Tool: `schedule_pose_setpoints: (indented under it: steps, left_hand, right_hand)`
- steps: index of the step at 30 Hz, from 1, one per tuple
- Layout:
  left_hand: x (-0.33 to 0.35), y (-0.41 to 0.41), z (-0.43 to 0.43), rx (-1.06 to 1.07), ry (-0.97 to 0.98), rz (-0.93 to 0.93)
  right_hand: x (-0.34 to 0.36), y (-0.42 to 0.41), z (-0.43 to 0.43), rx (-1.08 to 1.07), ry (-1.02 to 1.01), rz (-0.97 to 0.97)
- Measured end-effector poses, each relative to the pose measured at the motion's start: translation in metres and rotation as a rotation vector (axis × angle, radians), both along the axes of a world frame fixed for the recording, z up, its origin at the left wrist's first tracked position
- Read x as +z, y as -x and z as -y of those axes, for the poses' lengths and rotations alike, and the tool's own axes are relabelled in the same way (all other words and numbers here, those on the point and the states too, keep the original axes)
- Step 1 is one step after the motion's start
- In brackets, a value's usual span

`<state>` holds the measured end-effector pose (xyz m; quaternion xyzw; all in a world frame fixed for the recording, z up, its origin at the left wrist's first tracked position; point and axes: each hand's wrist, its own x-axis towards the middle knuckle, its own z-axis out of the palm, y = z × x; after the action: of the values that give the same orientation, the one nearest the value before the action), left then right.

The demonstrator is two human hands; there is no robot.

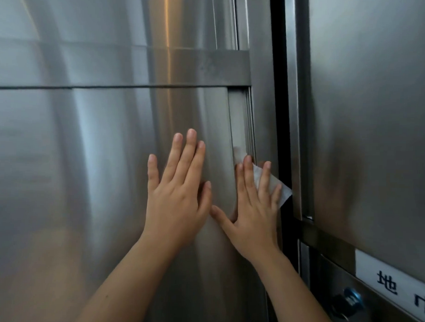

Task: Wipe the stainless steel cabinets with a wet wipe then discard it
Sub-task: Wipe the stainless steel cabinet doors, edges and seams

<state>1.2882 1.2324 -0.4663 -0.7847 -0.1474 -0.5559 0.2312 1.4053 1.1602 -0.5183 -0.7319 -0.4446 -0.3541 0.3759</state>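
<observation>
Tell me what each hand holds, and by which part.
Nothing is gripped. The right hand pins the wet wipe flat against the cabinet under straight fingers; the left hand rests bare on it.

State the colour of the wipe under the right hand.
The wipe is white; head view shows it.
</observation>
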Motion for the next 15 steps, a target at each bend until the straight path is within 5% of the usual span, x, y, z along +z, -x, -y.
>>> schedule_pose_setpoints:
  steps: [15]
  left_hand:
    - [0.051, 0.01, -0.019, 0.162, -0.2, -0.045]
  right_hand:
    - [0.082, -0.01, -0.004, -0.053, -0.008, 0.136]
